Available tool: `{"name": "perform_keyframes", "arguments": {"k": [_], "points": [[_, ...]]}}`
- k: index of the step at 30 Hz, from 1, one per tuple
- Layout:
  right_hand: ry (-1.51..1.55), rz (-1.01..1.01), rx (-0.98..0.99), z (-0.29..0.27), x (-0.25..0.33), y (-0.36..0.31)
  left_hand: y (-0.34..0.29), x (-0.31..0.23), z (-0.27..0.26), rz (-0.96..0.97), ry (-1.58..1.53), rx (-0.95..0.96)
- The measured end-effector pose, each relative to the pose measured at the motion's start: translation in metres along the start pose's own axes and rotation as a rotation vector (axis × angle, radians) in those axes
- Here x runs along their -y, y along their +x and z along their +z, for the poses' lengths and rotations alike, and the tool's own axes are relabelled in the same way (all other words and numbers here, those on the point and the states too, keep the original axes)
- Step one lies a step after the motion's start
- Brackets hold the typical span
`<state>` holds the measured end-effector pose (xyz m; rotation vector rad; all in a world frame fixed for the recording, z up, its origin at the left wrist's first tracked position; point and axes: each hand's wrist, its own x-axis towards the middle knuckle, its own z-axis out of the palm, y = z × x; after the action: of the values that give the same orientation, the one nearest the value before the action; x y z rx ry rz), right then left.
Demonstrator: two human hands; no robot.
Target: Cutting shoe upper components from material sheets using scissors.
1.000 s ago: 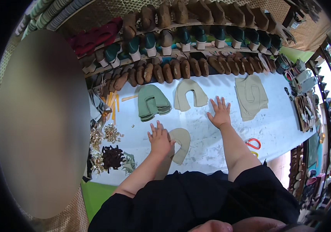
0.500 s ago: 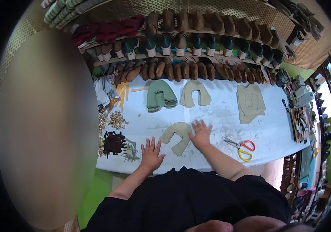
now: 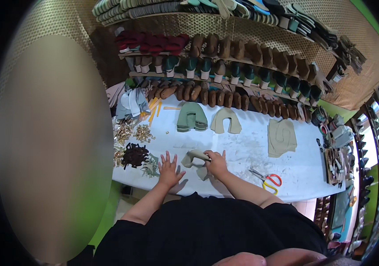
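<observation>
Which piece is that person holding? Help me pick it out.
On the white-topped table, find the person's bare right hand near the front edge. It grips a beige, curved, sheet-like piece. Unlike the beige, arch-shaped piece lying flat beside the green, arch-shaped stack, this one is bent.

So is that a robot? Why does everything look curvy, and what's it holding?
No robot: those are a person's two bare hands. A wide fisheye camera on the person's head looks down, which makes straight edges bend. The right hand holds a curved beige piece, partly lifted off the white table. The left hand is open beside it, holding nothing. Farther back lie a green stack and a beige arch; to the right are scissors with red and yellow handles.
</observation>
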<state>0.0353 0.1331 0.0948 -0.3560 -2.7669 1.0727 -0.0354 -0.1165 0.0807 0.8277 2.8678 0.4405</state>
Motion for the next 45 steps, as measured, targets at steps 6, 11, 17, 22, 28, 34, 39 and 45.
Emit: {"name": "perform_keyframes", "arguments": {"k": [6, 11, 17, 22, 28, 34, 39, 45], "points": [[0.005, -0.361, -0.117, -0.068, 0.033, -0.032, 0.002, -0.087, -0.086, 0.083, -0.148, -0.179], [-0.099, -0.424, -0.040, -0.138, 0.035, -0.072, -0.009, -0.153, -0.102, 0.164, -0.275, -0.067], [0.218, -0.125, 0.036, -0.232, 0.004, -0.130, -0.014, -0.200, -0.066, 0.177, -0.670, 0.071], [0.116, 0.019, -0.092, -0.262, -0.071, -0.166, 0.008, -0.198, -0.021, -0.367, -1.247, 0.205], [0.038, 0.197, 0.039, -0.265, -0.120, -0.213, 0.004, -0.143, 0.074, -0.461, -0.127, 0.001], [-0.072, 0.164, 0.120, -0.251, -0.163, -0.234, -0.017, -0.151, 0.100, -0.017, 0.128, 0.241], [-0.091, 0.137, 0.105, -0.243, -0.175, -0.239, -0.019, -0.196, 0.058, -0.031, 0.238, 0.321], [-0.217, 0.252, 0.215, -0.224, -0.194, -0.232, -0.049, -0.189, 0.079, 0.108, 0.259, 0.362]]}}
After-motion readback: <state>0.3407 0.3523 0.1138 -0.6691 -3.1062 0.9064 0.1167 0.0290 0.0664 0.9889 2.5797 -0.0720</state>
